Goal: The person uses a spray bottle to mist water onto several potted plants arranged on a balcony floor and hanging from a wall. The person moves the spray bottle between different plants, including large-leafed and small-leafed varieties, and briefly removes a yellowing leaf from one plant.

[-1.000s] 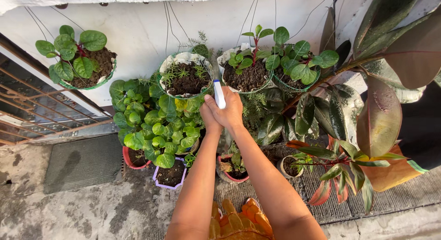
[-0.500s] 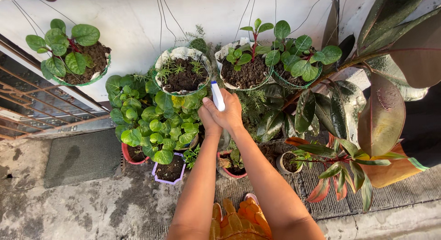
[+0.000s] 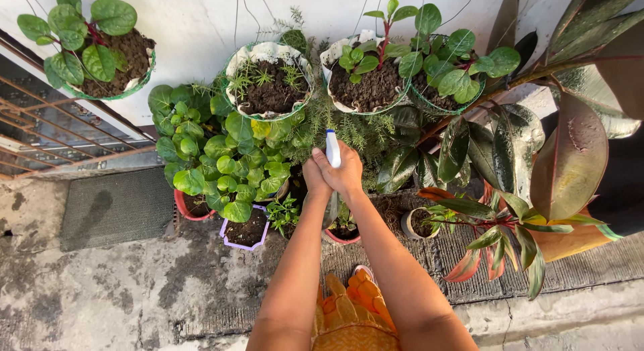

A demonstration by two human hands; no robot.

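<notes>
Both my hands are wrapped around a spray bottle whose white and blue nozzle (image 3: 332, 148) sticks up between them. My right hand (image 3: 350, 172) covers the top and right of the bottle. My left hand (image 3: 314, 178) presses against its left side. The bottle's body is mostly hidden below my hands. The nozzle points toward hanging pots of dark soil: one with thin green sprouts (image 3: 268, 82) and one with round-leaved seedlings (image 3: 369, 82). A feathery green plant (image 3: 349, 126) grows just beyond the nozzle.
A bushy round-leaved plant in a red pot (image 3: 194, 207) and a purple pot (image 3: 245, 233) stand at left. Another hanging pot (image 3: 100, 56) is far left by a metal grille (image 3: 47, 133). A large-leaved rubber plant (image 3: 570, 156) fills the right. Wet concrete floor (image 3: 134, 290) lies below.
My hands and the spray bottle have dropped lower and shifted slightly right, away from the hanging pots. The view has tilted so the pots sit higher in the frame.
</notes>
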